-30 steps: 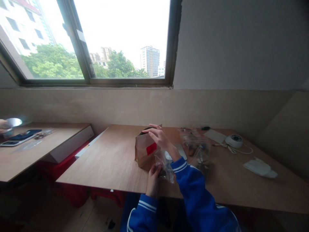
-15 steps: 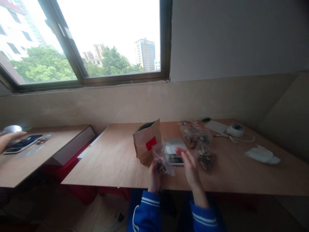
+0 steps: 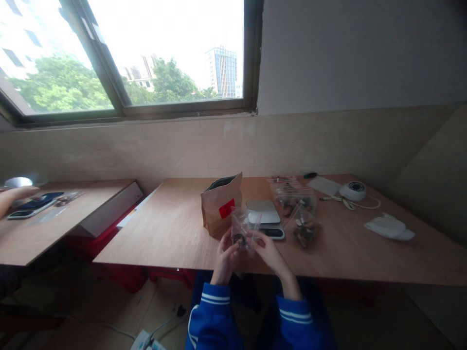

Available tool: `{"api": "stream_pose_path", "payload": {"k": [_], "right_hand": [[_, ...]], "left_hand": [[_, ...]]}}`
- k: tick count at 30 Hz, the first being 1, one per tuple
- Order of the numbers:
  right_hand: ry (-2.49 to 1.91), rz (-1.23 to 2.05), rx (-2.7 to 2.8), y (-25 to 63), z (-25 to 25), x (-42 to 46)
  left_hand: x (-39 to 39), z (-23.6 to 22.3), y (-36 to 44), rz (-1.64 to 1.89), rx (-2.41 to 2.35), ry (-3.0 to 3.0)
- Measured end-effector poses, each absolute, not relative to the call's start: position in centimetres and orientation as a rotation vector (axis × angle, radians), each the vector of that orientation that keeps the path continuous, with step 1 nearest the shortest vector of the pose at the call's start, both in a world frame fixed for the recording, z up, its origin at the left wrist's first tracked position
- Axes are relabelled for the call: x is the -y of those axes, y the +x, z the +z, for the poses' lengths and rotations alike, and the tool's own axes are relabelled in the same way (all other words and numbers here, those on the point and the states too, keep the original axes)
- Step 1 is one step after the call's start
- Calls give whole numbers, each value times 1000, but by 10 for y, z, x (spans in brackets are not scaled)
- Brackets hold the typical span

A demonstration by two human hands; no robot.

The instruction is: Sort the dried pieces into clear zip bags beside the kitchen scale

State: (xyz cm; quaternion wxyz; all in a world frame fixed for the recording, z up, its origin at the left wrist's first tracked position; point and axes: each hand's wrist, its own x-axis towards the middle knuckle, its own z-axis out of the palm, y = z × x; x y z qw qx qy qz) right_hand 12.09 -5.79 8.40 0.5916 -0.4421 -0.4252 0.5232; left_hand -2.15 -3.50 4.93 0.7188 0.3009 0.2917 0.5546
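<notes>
Nearest the camera, both hands hold one small clear bag just above the near edge of the surface. The left hand is closed on the bag's lower left part, where some dark contents sit; the right hand pinches its right side, fingers curled onto the plastic. The bag's mouth points up and away.

Judging by the grip, the step in hand is working on this bag with the fingers, opening it or pressing it shut; which one cannot be told. The next move calls for a fine two-handed pinch along the top strip while the contents stay low.

Just behind the bag lies a scale, with a brown paper pouch standing open to its left. To the right lie more filled bags. Farther back are a white round device with its cable and a white cloth.

On the separate bench far left, another person's hand rests near a phone.
</notes>
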Motion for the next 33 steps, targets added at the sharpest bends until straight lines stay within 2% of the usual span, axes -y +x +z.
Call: {"api": "stream_pose_path", "payload": {"k": [13,19,26,33], "right_hand": [[-971,1330,882,113,77,60],[-1008,1223,969,107,69,53],[-1011,1254,1217,112,62,53],[-999,1221,1141,111,54,48]], "left_hand": [[34,50,-30,1163,-792,947],[34,51,-25,1300,-938,795],[35,50,-27,1339,-973,791],[32,49,-30,1304,-902,747]]}}
